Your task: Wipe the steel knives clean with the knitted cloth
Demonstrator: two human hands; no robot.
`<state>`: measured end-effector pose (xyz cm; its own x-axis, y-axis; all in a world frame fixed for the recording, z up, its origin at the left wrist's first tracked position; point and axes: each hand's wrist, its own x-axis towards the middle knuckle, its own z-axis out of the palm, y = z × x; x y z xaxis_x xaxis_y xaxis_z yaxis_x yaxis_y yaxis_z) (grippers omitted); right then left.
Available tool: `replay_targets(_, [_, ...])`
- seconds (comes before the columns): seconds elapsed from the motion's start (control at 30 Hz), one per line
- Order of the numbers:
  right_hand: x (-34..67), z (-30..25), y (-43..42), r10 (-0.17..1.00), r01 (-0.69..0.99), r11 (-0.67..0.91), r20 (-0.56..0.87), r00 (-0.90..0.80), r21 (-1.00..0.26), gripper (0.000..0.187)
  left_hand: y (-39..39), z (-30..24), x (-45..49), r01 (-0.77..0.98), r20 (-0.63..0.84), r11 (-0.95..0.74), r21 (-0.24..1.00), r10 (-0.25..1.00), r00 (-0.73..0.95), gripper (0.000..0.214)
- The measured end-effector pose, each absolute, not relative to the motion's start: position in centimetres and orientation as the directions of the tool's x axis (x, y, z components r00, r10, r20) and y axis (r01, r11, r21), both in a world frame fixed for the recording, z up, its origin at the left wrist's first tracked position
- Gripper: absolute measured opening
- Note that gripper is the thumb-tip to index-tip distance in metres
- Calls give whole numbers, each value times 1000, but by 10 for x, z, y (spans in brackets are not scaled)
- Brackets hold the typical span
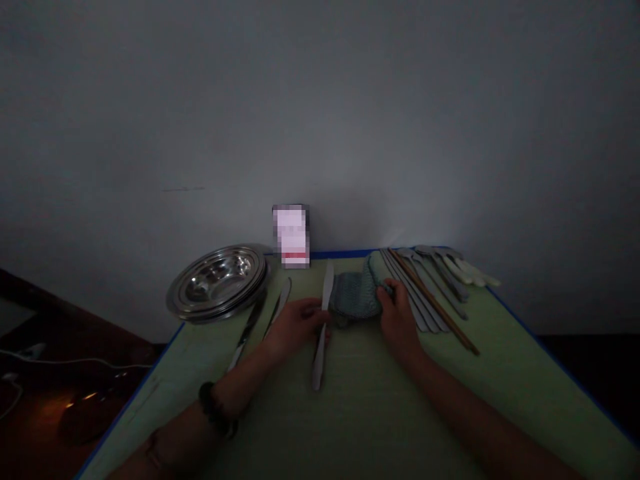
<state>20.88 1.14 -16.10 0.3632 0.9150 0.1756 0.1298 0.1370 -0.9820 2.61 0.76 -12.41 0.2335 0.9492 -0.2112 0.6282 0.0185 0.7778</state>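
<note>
A dim view of a green table [350,413] with a blue edge. My left hand [295,323] rests on the table with its fingers closed around the middle of a pale table knife [323,327] that lies lengthwise. My right hand [397,317] grips a grey-blue knitted cloth [355,293], which lies bunched against the knife's blade. A dark bracelet sits on my left wrist.
Stacked steel bowls [220,280] stand at the back left, with two more knives [260,317] beside them. A row of cutlery, chopsticks and spoons [430,287] lies at the back right. A small blurred box [291,237] stands against the wall.
</note>
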Motion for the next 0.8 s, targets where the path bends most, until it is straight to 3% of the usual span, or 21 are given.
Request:
replay_targets(0.2, [220,-161,2,948,16,57,59,312,-998,23,-7,-140,35,338,-166,77,938,956,243,34])
replay_targets(0.43, [224,-167,26,991,-257,-3,-38,131,-966,21,-3,-137,34,281,-271,197,939,929,252,29])
replay_targets(0.53, [226,-163,28,997,-451,-74,-74,-18,-890,19,-3,-135,34,252,-302,244,937,927,224,30])
replay_targets(0.67, [229,-158,26,930,-578,-321,-134,-342,-751,33,-4,-135,35,311,-305,219,925,917,259,27])
replay_targets(0.8, [225,-158,24,911,-526,-359,-167,-376,-771,18,-5,-139,34,472,-222,23,881,902,370,25])
